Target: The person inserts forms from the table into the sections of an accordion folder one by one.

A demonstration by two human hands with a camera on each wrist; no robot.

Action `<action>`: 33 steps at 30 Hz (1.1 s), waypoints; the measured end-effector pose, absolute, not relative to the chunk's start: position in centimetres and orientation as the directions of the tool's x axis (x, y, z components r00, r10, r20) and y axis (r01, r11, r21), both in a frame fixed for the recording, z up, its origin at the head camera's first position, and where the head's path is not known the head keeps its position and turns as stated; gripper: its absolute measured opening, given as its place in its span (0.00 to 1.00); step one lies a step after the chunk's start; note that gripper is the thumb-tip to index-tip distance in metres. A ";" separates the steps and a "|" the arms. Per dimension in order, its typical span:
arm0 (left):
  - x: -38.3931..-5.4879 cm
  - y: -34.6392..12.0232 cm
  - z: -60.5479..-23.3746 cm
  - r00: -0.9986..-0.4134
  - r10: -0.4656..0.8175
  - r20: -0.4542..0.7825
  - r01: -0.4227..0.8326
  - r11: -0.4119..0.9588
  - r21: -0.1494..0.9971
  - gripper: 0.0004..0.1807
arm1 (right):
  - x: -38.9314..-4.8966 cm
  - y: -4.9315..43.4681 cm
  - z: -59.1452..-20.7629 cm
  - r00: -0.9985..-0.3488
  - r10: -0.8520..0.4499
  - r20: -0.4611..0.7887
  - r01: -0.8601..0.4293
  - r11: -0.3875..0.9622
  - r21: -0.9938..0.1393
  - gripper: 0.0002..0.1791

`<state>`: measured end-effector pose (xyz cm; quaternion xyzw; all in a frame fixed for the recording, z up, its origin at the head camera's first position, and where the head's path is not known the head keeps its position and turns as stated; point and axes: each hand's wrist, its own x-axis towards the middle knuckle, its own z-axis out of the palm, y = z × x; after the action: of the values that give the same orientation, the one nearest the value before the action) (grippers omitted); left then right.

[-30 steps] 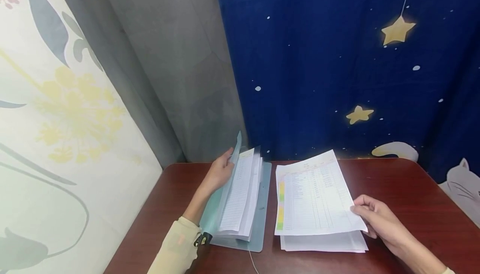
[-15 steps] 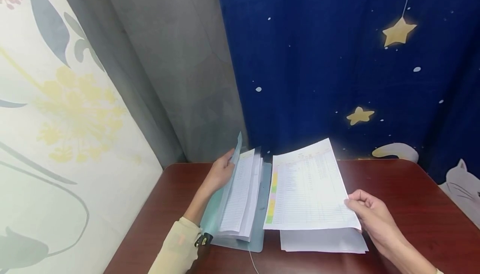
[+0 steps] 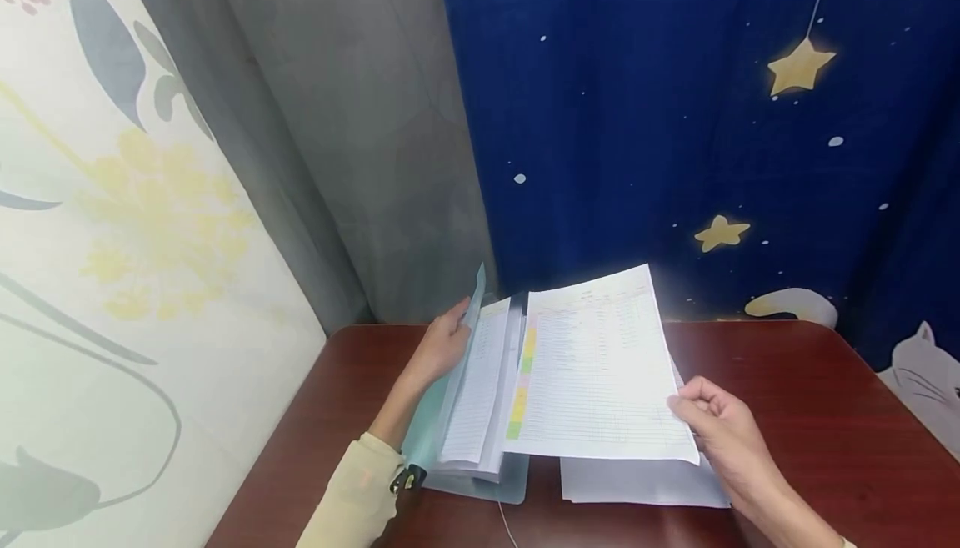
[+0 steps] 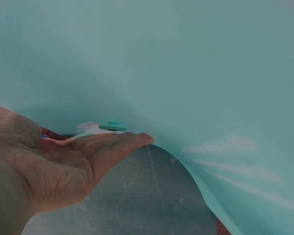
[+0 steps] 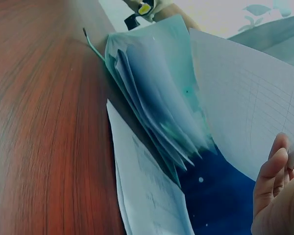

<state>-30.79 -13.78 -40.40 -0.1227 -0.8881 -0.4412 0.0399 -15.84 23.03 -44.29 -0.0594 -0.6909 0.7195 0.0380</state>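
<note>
My left hand (image 3: 441,346) grips the raised cover of a teal folder (image 3: 426,423), and the left wrist view has that hand (image 4: 59,169) under the broad teal cover (image 4: 161,63). Printed pages (image 3: 477,389) and clear sleeves stand inside the folder. Between thumb and fingers, my right hand (image 3: 723,431) pinches the right edge of a printed sheet (image 3: 592,373). This sheet has a table of rows and a yellow and green strip down its left side. It is lifted, its left edge overlapping the folder's pages in the head view. Below it lies a paper stack (image 3: 641,481), partly hidden.
The reddish-brown table (image 3: 795,398) ends at a blue star-patterned curtain (image 3: 637,114) and a grey curtain (image 3: 360,156). A white patterned panel (image 3: 150,281) borders the left side. A thin cord (image 3: 506,523) hangs from the folder's front edge.
My right hand has carried the printed sheet up and leftward, away from the stack and over to the folder's pages. The left hand keeps holding the cover in the same place.
</note>
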 end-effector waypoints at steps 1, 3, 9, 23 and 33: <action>-30.8 -13.8 -40.4 -0.967 0.180 0.179 0.251 0.578 0.776 0.33 | -15.8 22.8 -44.2 -0.991 0.131 -0.033 0.028 -0.040 -0.999 0.08; -30.8 -13.7 -40.5 -0.968 0.176 0.177 0.247 0.571 0.783 0.33 | -15.8 22.3 -44.1 -0.992 0.119 -0.036 0.032 -0.032 -0.999 0.07; -30.6 -13.7 -40.5 -0.974 0.174 0.148 0.220 0.544 0.810 0.34 | -16.1 20.6 -44.0 -0.994 0.109 -0.013 0.013 0.006 -1.000 0.06; -30.6 -13.6 -40.5 -0.975 0.188 0.116 0.200 0.529 0.825 0.34 | -17.4 17.2 -44.8 -0.994 0.112 0.020 -0.017 0.025 -1.000 0.07; -30.8 -13.7 -40.4 -0.974 0.187 0.126 0.210 0.554 0.805 0.34 | -18.5 15.2 -45.2 -0.995 0.101 -0.001 0.004 0.027 -1.000 0.10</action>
<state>-30.77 -13.69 -40.44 -0.1128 -0.8814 -0.4585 0.0127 -18.49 15.22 -45.23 -0.0368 -0.7156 0.6967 0.0349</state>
